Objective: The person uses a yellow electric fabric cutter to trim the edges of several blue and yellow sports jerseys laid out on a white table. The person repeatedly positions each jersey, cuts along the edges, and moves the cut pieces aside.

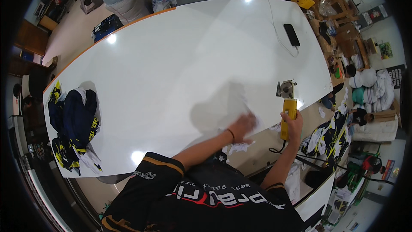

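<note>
The right hand has its fingers curled around one yellow cutter, its one round blade beyond them. The left hand is blurred, fingers seemingly part-spread; I can't tell whether they grasp anything. If it's brushing scraps, I'd sweep away from that blade, cutter held well aside. One phone lies beyond the right fingers; white scraps below the left ones defy counting.

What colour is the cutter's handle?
The cutter's handle is yellow. It shows best in the head view.
</note>
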The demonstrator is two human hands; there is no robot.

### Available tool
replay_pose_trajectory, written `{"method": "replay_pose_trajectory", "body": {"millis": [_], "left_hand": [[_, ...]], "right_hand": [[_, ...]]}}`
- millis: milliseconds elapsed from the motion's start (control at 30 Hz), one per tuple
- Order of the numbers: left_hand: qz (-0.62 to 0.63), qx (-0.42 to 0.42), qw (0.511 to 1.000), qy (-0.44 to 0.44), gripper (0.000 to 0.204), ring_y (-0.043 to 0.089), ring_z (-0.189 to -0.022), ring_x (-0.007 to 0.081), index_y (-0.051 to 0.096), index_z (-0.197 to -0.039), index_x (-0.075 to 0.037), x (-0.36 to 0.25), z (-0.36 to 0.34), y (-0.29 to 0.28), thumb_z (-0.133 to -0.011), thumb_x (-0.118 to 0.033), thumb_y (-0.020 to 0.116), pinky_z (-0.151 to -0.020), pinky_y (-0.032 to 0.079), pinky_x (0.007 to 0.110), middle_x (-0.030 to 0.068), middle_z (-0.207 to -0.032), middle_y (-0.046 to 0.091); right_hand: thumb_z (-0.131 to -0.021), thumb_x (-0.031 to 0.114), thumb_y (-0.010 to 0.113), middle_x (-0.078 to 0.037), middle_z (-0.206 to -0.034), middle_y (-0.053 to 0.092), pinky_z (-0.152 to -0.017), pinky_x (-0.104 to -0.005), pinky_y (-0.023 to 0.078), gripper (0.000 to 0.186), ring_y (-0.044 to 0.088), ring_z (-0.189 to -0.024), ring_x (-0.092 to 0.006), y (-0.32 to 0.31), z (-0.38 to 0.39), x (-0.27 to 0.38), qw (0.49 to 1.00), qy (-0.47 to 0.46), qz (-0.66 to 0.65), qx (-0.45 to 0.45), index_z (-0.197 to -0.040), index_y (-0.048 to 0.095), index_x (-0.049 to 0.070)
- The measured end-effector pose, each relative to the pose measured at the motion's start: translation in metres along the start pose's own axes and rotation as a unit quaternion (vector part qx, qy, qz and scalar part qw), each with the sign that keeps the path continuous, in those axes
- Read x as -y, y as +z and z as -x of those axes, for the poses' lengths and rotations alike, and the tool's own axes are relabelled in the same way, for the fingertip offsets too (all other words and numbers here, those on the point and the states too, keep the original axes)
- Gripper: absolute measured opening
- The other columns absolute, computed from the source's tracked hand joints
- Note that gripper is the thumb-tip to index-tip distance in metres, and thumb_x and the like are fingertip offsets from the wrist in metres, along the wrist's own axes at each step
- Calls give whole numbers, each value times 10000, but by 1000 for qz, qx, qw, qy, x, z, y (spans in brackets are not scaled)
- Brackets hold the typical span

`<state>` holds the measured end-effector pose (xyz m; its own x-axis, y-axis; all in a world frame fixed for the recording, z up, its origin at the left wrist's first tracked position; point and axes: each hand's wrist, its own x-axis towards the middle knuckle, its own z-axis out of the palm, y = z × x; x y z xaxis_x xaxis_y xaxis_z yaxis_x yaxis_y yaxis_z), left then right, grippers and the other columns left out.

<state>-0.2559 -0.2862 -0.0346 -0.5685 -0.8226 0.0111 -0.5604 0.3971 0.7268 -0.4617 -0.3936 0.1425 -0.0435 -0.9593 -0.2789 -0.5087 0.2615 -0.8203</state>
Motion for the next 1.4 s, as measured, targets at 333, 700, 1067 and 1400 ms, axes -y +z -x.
{"method": "replay_pose_trajectory", "body": {"millis": [333, 700, 1067, 1400], "left_hand": [[247, 28, 967, -56, 551, 654, -1227, 361, 670, -1370, -80, -15, 107, -52, -969, -454, 714, -1087, 490, 458, 189, -1312, 699], [-143, -664, 516, -522, 454, 587, -1271, 357, 680, -1266, -62, 98, 457, -134, -882, -273, 799, -1119, 423, 467, 168, -1301, 679], [-22, -729, 197, -655, 498, 705, -1012, 370, 679, -1135, 1, 136, 622, -158, -874, -402, 812, -827, 561, 448, 202, -1185, 717], [83, -840, 524, -116, 63, 588, -934, 197, 645, -1040, -57, 6, 387, -189, -1007, -34, 597, -876, 469, 342, 29, -977, 598]], "right_hand": [[-859, 290, 796, -41, -818, 612, -546, -321, 540, 376, 629, -642, -161, 50, -94, -18, 989, 15, -9, 145, -1064, 644, 14], [-881, 394, 770, -93, -809, 635, -654, -371, 571, 464, 675, -712, -268, 60, -255, -45, 990, -54, 42, 120, -1091, 652, -2], [-941, 259, 749, -190, -1122, 698, -836, -467, 582, 435, 695, -974, -331, 201, -193, -1, 862, -428, 265, -58, -1303, 653, 38], [-906, 87, 795, -105, -993, 712, -761, -325, 587, 478, 694, -910, -164, 347, 96, 59, 851, -292, 44, 435, -1345, 611, 40]]}}
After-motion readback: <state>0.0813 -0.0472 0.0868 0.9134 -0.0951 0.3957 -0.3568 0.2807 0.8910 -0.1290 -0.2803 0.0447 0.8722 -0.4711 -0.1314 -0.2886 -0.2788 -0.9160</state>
